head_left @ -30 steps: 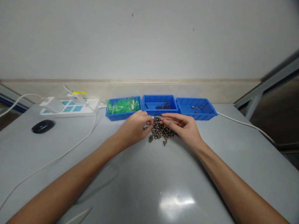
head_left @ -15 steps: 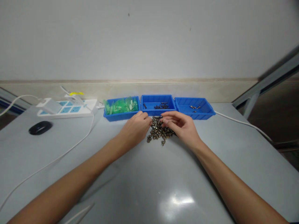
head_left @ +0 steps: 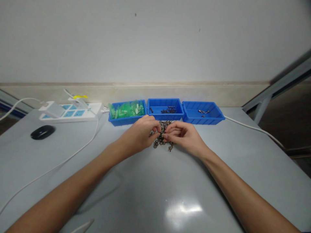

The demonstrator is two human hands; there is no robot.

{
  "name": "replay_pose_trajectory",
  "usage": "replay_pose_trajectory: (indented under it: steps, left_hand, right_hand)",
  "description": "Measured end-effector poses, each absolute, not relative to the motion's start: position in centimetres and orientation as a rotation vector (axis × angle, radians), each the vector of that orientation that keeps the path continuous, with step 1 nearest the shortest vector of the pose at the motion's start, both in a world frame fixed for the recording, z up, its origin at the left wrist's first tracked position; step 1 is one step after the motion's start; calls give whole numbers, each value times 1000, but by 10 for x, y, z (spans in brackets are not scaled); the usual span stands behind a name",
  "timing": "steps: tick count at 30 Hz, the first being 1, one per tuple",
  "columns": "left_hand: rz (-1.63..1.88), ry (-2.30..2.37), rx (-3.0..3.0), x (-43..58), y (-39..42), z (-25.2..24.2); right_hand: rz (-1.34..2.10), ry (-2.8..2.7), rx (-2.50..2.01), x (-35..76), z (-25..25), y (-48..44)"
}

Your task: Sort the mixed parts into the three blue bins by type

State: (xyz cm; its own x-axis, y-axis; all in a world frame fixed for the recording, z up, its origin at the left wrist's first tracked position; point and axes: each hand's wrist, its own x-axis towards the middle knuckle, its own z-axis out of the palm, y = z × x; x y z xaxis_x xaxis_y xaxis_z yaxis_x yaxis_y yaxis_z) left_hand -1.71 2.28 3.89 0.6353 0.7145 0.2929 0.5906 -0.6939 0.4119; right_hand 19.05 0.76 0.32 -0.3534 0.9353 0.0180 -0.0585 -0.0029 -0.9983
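A: Pile first. Looks?
B: My heap of screws (head_left: 162, 141): small, metallic, brownish-silver with dark gaps and bright glints. Jumbled every which way, ragged near edge, a few bits sticking out toward me. Single pieces too small to make out.
A: Where?
B: On the grey table (head_left: 145, 187), just in front of the middle blue box (head_left: 165, 117). My hands cover part of it.
A: Left hand?
B: My left hand (head_left: 142, 132) is at the heap's left side, fingers curled in, thumb and forefinger nearly closed. Can't tell if a screw's between them.
A: Right?
B: My right hand (head_left: 184, 136) is over the heap's right side, fingers bent, thumb and fingertips close together, right by the left fingertips. Grip too small to read; can't tell what it has.
A: Boxes?
B: Middle: dark, slim screws (head_left: 168, 110). Right blue box (head_left: 206, 121): a few shiny brownish pieces (head_left: 203, 112). Left blue box (head_left: 127, 121): crumpled green plastic bags (head_left: 126, 110).
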Motion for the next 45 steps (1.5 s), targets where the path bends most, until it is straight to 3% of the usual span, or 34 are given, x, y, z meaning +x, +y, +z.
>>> replay_pose_trajectory:
  steps: [5,13,20,30,35,45]
  left_hand:
    - [600,1033,2600,-20,26,38]
    - [236,1181,3023,-17,32,18]
    - [172,1261,3110,-9,28,13]
    - [274,1151,3103,-26,31,32]
    - [539,974,2820,-28,30,49]
    - [824,1008,2514,-18,26,49]
  right_hand:
    - [1540,-1372,-971,191,4,10]
    - [1323,-1005,-860,186,10,24]
    - [1365,-1039,-920,192,10,16]
    - [1247,-1248,-947,197,1,17]
    - [1075,-1495,-1083,198,6,12]
    - [1535,-1176,-960,193,5,12]
